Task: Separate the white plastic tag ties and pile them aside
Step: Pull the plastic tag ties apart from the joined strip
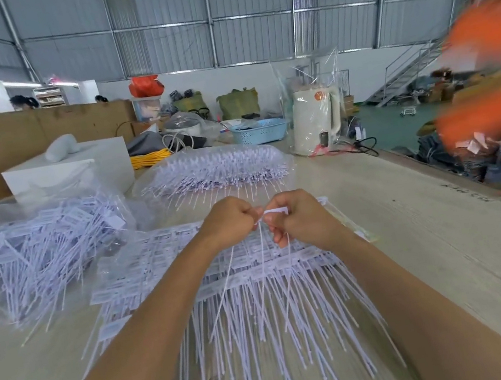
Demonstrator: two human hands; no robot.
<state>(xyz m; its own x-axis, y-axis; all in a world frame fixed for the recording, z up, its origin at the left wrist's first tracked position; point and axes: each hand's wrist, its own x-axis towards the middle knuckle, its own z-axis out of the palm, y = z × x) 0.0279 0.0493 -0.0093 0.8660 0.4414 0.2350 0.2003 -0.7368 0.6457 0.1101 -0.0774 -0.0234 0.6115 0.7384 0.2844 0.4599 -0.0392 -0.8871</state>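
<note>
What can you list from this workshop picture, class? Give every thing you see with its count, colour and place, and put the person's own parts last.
held tag ties: a few, white, pinched between both hands
joined tie sheets: one spread stack, white, on the table under the hands
loose tie pile: one, white, on clear plastic at left
bagged ties: one bundle, white, behind the hands
table: one, pale wood
white box: one, far left
yellow cable: one coil, beside the box
blue basket: one, far centre
kettle: one, cream, in a clear bag, far right
orange blur: unclear, right edge
left hand: gripping ties
right hand: gripping ties
</note>
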